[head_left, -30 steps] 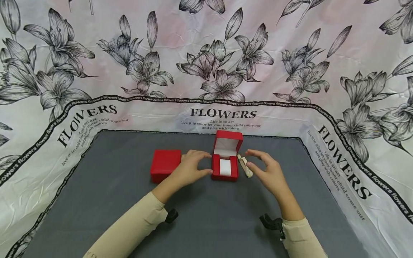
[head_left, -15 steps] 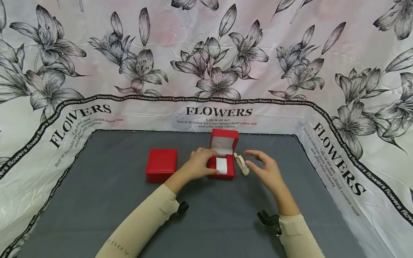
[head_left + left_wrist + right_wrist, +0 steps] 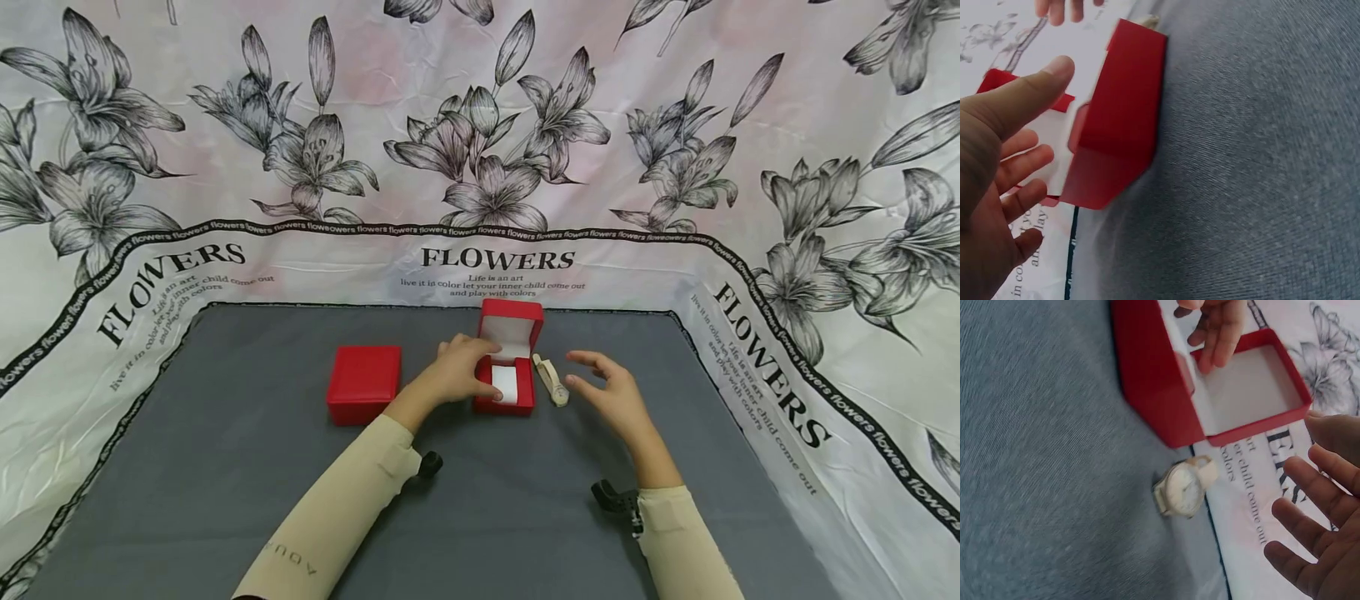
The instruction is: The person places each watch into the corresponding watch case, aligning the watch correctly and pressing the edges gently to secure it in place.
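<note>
An open red watch box (image 3: 517, 410) stands at the back of the table, lid raised, a white cushion (image 3: 504, 384) inside. Over its left side hovers my left hand (image 3: 459, 371), thumb and fingers apart and holding nothing. In the left wrist view that thumb (image 3: 1038, 94) is spread from the fingers, above the box. A wristwatch (image 3: 552, 382) with a pale strap lies just right of the box; the right wrist view shows its round dial (image 3: 1184, 489). My right hand (image 3: 617, 398) is held to the right of the watch, fingers loosely spread, nothing in it.
A second red box (image 3: 365, 383), lid down, sits to the left of the open one. Grey cloth (image 3: 517, 517) covers the table. A white fabric with printed flowers (image 3: 495, 200) rises behind and at both sides.
My left hand has moved right, from beside the open box to over its left side. The right hand now sits slightly farther from the watch. The head view has shifted a little.
</note>
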A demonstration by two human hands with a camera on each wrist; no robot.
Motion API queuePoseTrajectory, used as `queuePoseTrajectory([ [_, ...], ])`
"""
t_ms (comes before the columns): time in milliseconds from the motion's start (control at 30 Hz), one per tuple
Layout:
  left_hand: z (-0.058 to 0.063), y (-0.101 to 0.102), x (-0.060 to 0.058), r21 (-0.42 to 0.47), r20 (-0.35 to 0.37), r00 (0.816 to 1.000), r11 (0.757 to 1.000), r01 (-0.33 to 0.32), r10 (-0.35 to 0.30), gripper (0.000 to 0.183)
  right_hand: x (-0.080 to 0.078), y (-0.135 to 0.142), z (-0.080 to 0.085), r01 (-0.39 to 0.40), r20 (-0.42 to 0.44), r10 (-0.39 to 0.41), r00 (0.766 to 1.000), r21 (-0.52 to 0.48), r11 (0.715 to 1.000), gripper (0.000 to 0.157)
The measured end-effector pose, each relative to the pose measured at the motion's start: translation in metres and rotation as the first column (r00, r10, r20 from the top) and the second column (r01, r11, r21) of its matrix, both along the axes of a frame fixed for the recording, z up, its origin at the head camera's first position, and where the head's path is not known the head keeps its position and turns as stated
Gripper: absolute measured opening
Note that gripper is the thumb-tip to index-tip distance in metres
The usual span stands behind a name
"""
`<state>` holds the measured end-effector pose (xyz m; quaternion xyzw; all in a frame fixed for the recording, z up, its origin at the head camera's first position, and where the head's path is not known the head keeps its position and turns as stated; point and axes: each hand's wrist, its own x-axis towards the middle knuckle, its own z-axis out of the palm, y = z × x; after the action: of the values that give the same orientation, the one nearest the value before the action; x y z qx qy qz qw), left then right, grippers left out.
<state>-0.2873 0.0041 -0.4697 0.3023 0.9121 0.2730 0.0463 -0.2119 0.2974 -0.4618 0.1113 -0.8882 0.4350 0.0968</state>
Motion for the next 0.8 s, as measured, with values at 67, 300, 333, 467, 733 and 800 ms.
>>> queuePoseTrajectory([
  [67,-0.003,0.002,-0.002,-0.043,-0.013,1.000,0.999,-0.003,0.002,0.077,-0.003,0.002,-0.005,0.005,0.022,-0.006,1.000,0.007,1.000,0.044],
  [300,-0.004,0.008,-0.003,-0.155,-0.054,0.999,0.988,-0.012,0.004,0.070,-0.008,0.007,-0.022,0.014,0.086,-0.016,0.996,0.027,1.000,0.049],
  [333,-0.002,0.009,-0.003,-0.172,-0.055,0.999,0.985,-0.008,-0.001,0.069,-0.009,0.008,-0.024,0.012,0.094,-0.015,0.995,0.036,0.999,0.050],
  [467,0.003,0.011,-0.002,-0.232,-0.052,0.998,0.973,0.018,-0.031,0.067,-0.010,0.010,-0.031,0.000,0.136,-0.009,0.991,0.063,0.998,0.054],
  [733,0.008,0.017,-0.004,-0.332,-0.071,0.993,0.941,0.067,-0.096,0.066,-0.014,0.010,-0.035,-0.025,0.175,0.002,0.985,0.130,0.991,0.058],
  [800,0.009,0.019,-0.005,-0.337,-0.088,0.991,0.939,0.068,-0.103,0.066,-0.014,0.010,-0.035,-0.024,0.173,0.000,0.985,0.137,0.990,0.058],
])
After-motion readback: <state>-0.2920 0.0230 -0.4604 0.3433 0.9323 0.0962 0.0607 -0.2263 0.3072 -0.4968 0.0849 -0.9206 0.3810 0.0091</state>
